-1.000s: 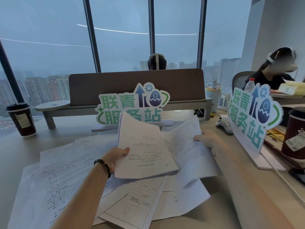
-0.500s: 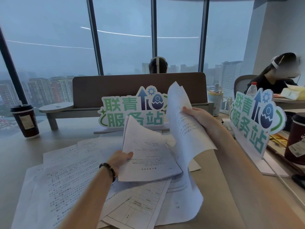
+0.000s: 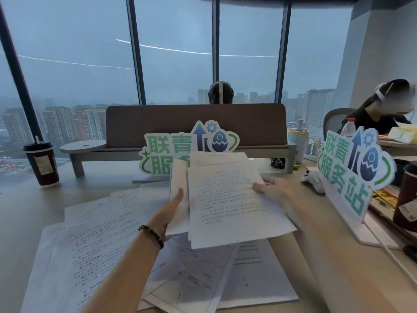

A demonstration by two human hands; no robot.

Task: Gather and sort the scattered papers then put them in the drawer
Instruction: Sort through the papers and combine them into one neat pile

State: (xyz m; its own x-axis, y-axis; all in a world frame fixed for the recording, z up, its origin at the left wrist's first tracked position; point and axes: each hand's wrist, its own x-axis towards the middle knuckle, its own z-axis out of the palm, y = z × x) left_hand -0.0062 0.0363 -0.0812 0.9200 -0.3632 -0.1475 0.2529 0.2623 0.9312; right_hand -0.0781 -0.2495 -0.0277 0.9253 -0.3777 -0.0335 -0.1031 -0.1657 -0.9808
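I'm seeing both hands gripping a small stack of printed sheets [image 3: 228, 199] lifted off the desk. The left hand [image 3: 170, 212] is pinching the stack's left edge, thumb on top, fingers hidden under the paper, beaded bracelet [image 3: 151, 235] sitting on the wrist. The right hand [image 3: 274, 188] is holding the right edge, thumb lying along the top sheet, the other fingers tucked behind. The top sheet is sitting skewed over the ones beneath, so the stack is looking uneven.

More scattered papers [image 3: 97, 249] are lying below and to the left, overlapping each other, spreading across the pale desk [image 3: 27, 213]. I'm not seeing any drawer in this view.

Past the stack a green-and-blue sign [image 3: 171, 147] is standing upright, partly hidden by the sheets; a second sign [image 3: 352, 177] is standing at the right. A dark lidded cup [image 3: 41, 164] is standing far left, near a brown divider panel [image 3: 196, 125] on a grey shelf. Another dark cup [image 3: 408, 195] is sitting at the right edge. Tall windows [image 3: 176, 53] are filling the back, showing hazy city towers. One person is sitting behind the divider, another at the right desk.
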